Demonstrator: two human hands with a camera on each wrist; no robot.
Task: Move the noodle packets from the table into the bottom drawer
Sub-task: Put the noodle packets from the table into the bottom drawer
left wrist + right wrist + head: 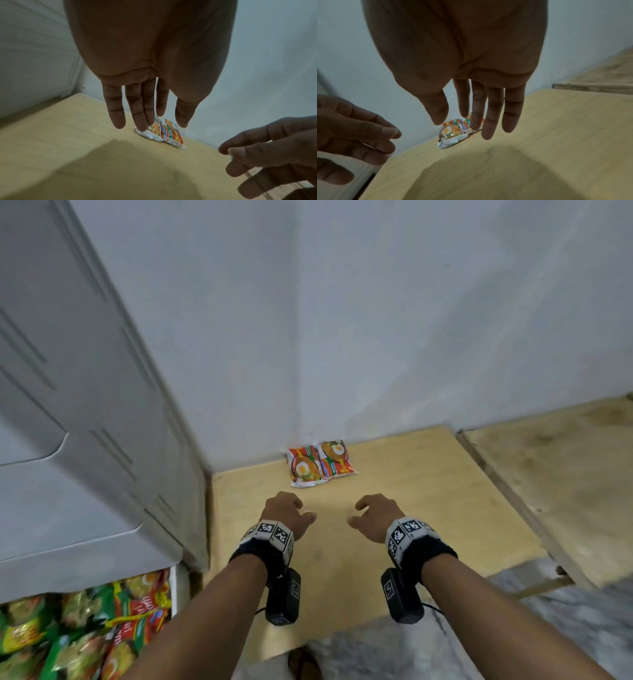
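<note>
hovering left hand (286, 513), right hand (376, 517) empty, fingers loose | 2 noodle packets (320, 463) at table (411, 508) back edge

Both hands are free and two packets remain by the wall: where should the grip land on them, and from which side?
Judging by their pose, take the noodle packets by their outer side edges, from above and the near side. They lie flat, side by side on the table, backed against the wall. Left hand left edge, right hand right.
</note>
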